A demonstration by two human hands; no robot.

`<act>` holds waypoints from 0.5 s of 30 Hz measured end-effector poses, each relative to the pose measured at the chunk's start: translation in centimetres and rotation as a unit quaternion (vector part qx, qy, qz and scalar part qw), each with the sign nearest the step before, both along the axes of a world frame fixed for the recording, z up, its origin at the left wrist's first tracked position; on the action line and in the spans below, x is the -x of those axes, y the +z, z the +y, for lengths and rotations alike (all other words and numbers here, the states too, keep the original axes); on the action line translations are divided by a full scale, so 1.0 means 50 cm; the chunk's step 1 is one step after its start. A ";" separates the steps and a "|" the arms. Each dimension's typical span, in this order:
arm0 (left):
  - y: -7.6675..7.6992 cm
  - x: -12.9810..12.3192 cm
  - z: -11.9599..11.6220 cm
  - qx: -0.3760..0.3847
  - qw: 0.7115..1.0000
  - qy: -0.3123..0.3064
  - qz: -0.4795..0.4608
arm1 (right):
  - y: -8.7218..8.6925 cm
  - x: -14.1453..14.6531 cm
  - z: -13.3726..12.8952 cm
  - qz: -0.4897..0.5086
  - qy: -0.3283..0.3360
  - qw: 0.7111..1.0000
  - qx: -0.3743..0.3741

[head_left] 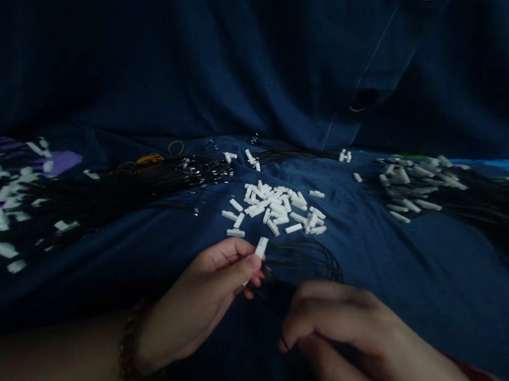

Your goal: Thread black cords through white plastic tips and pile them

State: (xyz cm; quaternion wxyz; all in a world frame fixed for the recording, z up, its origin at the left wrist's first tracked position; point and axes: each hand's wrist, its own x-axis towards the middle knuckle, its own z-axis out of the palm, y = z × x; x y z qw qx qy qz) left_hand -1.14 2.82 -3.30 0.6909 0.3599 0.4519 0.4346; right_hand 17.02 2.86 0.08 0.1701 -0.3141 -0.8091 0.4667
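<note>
Between thumb and fingers, my left hand point(218, 290) pinches a white connector point(261, 247), which stands up at a tilt. Thin black wires point(328, 258) run from near that connector and loop round to the right, towards my other hand. My right hand point(341, 326) is blurred, its fingers curled and drawn together at the wires; whether it grips one is hidden. Just beyond my left hand lies a loose pile of small white connectors point(275, 204) on the dark blue cloth point(376, 259).
Black wires with white connectors point(1, 247) spread over the left side, their bare metal ends point(194, 171) pointing inward. Another bundle with white connectors point(414, 174) lies at the right. A small wire bundle point(297, 153) lies behind the pile, near an orange band point(151, 159).
</note>
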 end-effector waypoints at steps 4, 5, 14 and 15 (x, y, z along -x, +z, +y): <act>-0.002 0.003 -0.003 -0.005 1.000 -0.009 -0.001 | -0.008 0.007 -0.011 -0.061 0.001 0.994 -0.086; -0.002 0.003 -0.003 -0.008 1.000 -0.010 0.001 | -0.010 0.008 -0.011 -0.070 -0.002 0.993 -0.092; -0.002 0.001 -0.003 -0.016 1.000 -0.012 0.018 | 0.018 -0.014 0.030 -0.095 -0.056 0.989 0.095; -0.001 0.001 -0.004 -0.018 1.000 -0.013 0.021 | 0.021 -0.013 0.034 -0.085 -0.051 0.982 0.164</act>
